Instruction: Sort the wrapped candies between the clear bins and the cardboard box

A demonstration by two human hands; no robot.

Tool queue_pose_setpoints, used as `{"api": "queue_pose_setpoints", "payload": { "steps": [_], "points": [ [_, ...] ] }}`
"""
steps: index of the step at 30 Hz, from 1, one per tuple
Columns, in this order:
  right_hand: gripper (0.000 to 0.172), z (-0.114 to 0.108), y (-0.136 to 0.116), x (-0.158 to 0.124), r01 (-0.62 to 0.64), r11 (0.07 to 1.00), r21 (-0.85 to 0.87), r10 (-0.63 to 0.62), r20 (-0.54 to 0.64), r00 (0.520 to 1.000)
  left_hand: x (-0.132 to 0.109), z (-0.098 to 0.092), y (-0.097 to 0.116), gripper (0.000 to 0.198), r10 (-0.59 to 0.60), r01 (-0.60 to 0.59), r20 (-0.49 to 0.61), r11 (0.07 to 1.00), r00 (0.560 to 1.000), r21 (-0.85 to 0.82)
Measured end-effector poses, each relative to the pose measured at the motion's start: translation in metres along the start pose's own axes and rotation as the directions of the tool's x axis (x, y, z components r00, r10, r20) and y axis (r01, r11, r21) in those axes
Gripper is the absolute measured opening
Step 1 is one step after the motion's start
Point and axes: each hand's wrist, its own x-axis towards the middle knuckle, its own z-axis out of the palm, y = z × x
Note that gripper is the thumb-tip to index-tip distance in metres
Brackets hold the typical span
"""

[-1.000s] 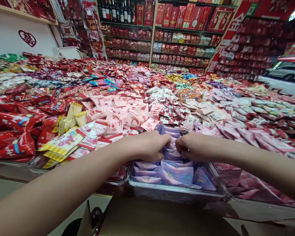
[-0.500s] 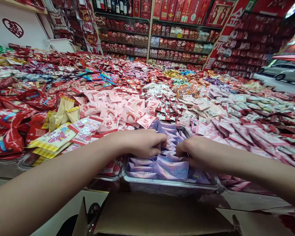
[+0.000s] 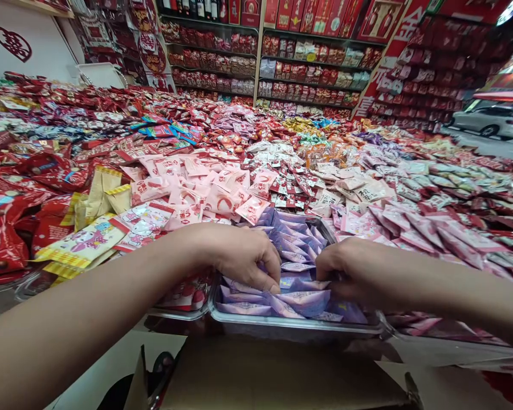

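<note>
In the lower middle of the frame, the left hand (image 3: 243, 253) is pressing its curled fingertips (image 3: 272, 283) onto a layer of pale purple foil sweet packets (image 3: 301, 300), which are lying overlapped in a clear plastic tray (image 3: 290, 326). Its grip is drawn partly closed over the packets, but whether it is pinching one is not showing. Just to the right, the right hand (image 3: 354, 267) is lying knuckles-up on the same packets, its grip tucked underneath and hidden, so how far it is closed cannot be told. The two hands are sitting near each other without touching. Behind the tray a heap of pink packets (image 3: 205, 193) is spreading toward the centre of the frame, and glossy red bags (image 3: 4, 239) are piling up at the left edge. A brown cardboard box (image 3: 282, 370) is showing along the bottom edge, and shelves of red boxes (image 3: 320, 62) are filling the top.
</note>
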Motion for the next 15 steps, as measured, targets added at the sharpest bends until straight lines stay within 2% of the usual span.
{"api": "queue_pose_setpoints", "payload": {
  "steps": [2,4,9,12,15],
  "points": [
    [0.017,-0.001,0.004,0.000,-0.029,0.999,-0.025,0.028,-0.053,0.998,-0.002,-0.003,0.001,0.016,0.032,-0.027,0.072,0.997,0.997,-0.072],
    [0.018,0.000,0.004,0.001,-0.003,1.000,-0.024,0.002,-0.065,0.998,-0.003,-0.005,0.002,0.014,-0.006,0.013,0.057,0.992,0.998,-0.125],
    [0.021,0.004,-0.008,0.016,0.112,0.994,0.016,-0.113,0.033,0.993,-0.001,-0.006,0.001,0.013,-0.022,0.032,0.068,0.988,0.997,-0.153],
    [0.028,0.000,-0.012,0.026,0.142,0.985,0.097,-0.149,0.075,0.986,0.003,-0.005,0.000,0.017,0.000,0.001,0.008,0.989,1.000,-0.147],
    [0.035,-0.008,-0.006,0.031,0.176,0.955,0.239,-0.212,0.133,0.968,0.005,-0.003,0.001,0.025,0.004,-0.010,-0.044,0.990,0.999,-0.143]
  ]
}}
